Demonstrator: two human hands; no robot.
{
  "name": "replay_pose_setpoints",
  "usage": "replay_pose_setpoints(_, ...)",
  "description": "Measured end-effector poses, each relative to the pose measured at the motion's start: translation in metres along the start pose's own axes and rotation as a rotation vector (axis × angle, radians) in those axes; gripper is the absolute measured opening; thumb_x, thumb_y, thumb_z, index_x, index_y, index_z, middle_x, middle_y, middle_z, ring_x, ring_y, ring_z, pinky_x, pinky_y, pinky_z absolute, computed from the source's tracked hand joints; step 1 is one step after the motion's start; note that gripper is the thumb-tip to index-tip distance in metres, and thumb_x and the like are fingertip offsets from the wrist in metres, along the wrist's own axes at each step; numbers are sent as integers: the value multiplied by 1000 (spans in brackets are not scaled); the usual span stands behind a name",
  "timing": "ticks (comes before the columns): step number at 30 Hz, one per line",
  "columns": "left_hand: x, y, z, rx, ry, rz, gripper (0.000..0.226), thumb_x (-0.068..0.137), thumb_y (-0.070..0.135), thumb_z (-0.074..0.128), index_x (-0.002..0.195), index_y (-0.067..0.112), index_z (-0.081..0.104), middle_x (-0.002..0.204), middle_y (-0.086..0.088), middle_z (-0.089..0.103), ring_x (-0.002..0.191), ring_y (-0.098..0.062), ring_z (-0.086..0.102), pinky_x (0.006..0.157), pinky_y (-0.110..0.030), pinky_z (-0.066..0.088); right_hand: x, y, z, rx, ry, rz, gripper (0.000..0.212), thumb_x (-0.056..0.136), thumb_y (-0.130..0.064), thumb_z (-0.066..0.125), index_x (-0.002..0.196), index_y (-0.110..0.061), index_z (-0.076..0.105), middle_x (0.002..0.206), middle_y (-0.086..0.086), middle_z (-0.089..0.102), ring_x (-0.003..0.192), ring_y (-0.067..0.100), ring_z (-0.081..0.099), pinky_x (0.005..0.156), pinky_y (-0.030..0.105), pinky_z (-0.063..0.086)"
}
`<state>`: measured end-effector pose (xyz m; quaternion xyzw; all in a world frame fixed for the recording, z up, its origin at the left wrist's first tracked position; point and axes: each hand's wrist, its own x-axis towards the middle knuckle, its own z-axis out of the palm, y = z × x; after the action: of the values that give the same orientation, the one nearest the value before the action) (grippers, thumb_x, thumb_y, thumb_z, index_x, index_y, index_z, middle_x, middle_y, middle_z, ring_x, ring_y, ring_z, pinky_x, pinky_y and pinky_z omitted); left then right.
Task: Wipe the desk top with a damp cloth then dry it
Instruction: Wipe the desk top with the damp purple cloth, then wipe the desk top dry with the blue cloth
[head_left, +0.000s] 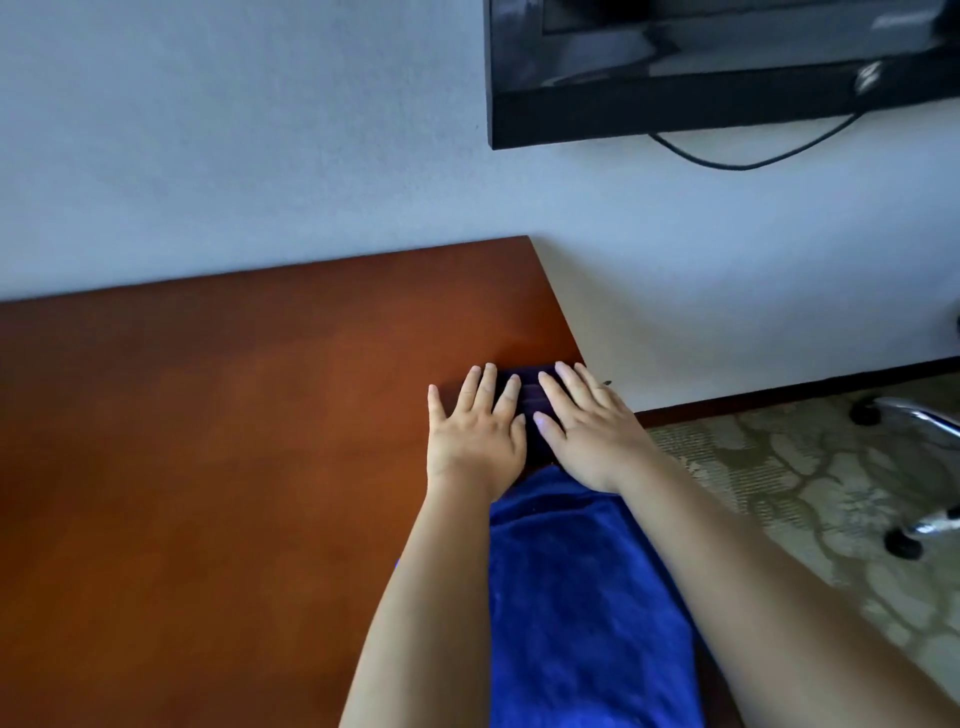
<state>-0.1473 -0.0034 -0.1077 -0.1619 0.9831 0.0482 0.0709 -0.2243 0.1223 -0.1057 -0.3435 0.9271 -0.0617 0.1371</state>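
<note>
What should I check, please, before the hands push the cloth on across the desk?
1. Left hand flat on cloth: ok.
2. Right hand flat on cloth: ok.
3. Cloth lies on desk, not bunched: ok.
4. Cloth clear of the desk's right edge: not ok, it lies along that edge.
5. Desk to the left free of objects: ok.
6. Cloth damp: cannot tell.
</note>
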Motion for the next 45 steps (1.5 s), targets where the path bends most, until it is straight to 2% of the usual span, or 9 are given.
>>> replay_pose_setpoints(17, -23, 9, 1, -2, -61, -15, 54, 104, 41, 8, 154, 27, -6, 162, 1, -14, 147, -14, -17, 118, -54, -6, -21, 0, 1, -20, -82, -8, 58, 103, -46, 12, 153, -26, -7, 160, -4, -17, 146, 13, -18, 120, 39, -2)
replay_pose_setpoints(24, -21, 1, -19, -15, -190, 48, 55, 103, 44, 13, 154, 30, -5, 161, 2, -16, 147, -14, -17, 118, -54, -6, -25, -6, -9, -45, -147, 32, 59, 102, -48, 12, 154, -25, -5, 160, -1, -16, 146, 14, -16, 120, 42, -3)
replay_pose_setpoints(29, -61, 5, -11, -120, -164, 59, 53, 104, 44, 11, 154, 32, -2, 161, 4, -18, 146, -13, -21, 118, -49, -10, -55, -17, -18, 70, -157, 23, 56, 103, -47, 14, 154, -26, 4, 161, -1, -10, 147, 14, -13, 119, 40, -5)
replay_pose_setpoints(34, -96, 8, -8, -101, -203, 81, 58, 102, 50, 11, 154, 29, -3, 160, 5, -18, 146, -14, -21, 119, -49, -9, -87, -19, -15, -68, -190, 5, 60, 102, -50, 18, 154, -25, 4, 160, -1, -17, 147, 15, -15, 120, 38, -6)
replay_pose_setpoints(37, -101, 6, -13, -131, -250, 84, 64, 100, 56, 17, 155, 27, -1, 161, 7, -16, 147, -13, -19, 119, -49, -7, -97, -25, -13, -61, -232, 16, 64, 102, -49, 23, 154, -21, -2, 160, 1, -17, 147, 16, -13, 119, 35, -3)
replay_pose_setpoints(41, -97, -8, -27, -100, -334, 154, 79, 95, 56, 42, 155, 26, 0, 161, 8, -13, 148, -12, -14, 120, -49, 0, -97, -29, -15, -56, -258, 37, 70, 101, -50, 29, 154, -20, -4, 160, 2, -15, 148, 18, -12, 119, 36, 0)
replay_pose_setpoints(45, -95, -17, -39, -144, -362, 158, 72, 88, 49, 60, 147, 23, 30, 162, 9, -5, 149, -12, 2, 120, -44, 12, -97, -29, -18, -31, -273, 51, 75, 97, -51, 41, 154, -21, 4, 161, 1, -10, 148, 18, -7, 119, 39, 7)
